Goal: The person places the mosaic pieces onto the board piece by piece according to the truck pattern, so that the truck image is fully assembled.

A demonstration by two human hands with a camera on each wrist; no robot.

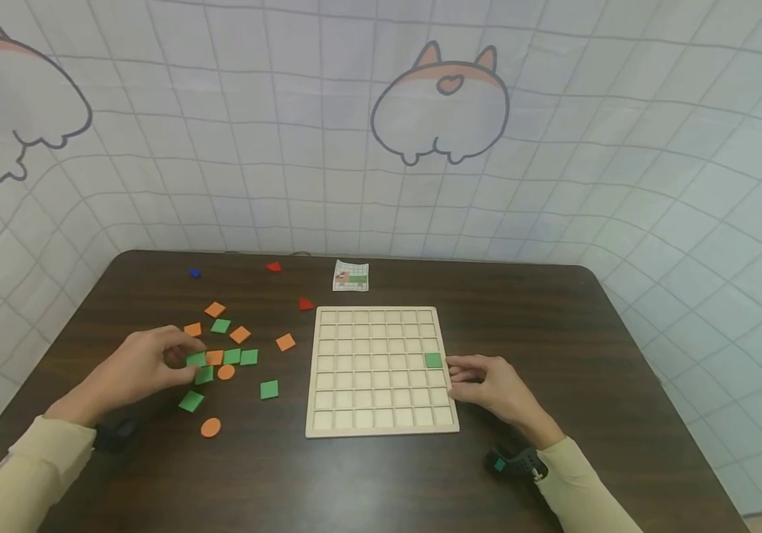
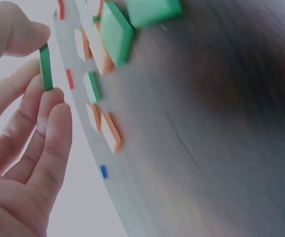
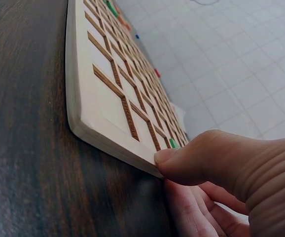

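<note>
Just beyond the pale sleeves (image 1: 27, 474), the right hand (image 1: 497, 389) held the wooden board (image 1: 381, 432) by its right edge, thumb on the rim and the other fingers along the side; whether any reached underneath, I could not tell. The board looked stiff and fairly light, likely to skid if nudged, so that plain rim seemed the sensible place to steady it. The left hand (image 1: 144, 366), among the loose pieces left of the board, pinched a green tile (image 2: 45, 67) between thumb and fingertips. The tile was thin and flat, seemingly rigid, very light and perhaps slick, best taken by opposite edges. Around it lay orange tiles (image 1: 285, 342) and orange discs (image 1: 210, 428), while a seated green square (image 1: 433, 360) filled the rightmost cell of the board's middle row. The dark table (image 1: 520, 318) had a wood-grain top with a soft sheen, probably smooth enough for pieces to slide. Towards its far side were two red pieces (image 1: 274, 266), a small blue piece (image 1: 195, 273) and a printed card (image 1: 350, 276). Behind everything hung a white grid-patterned cloth (image 1: 327, 170) bearing outlined animals.
</note>
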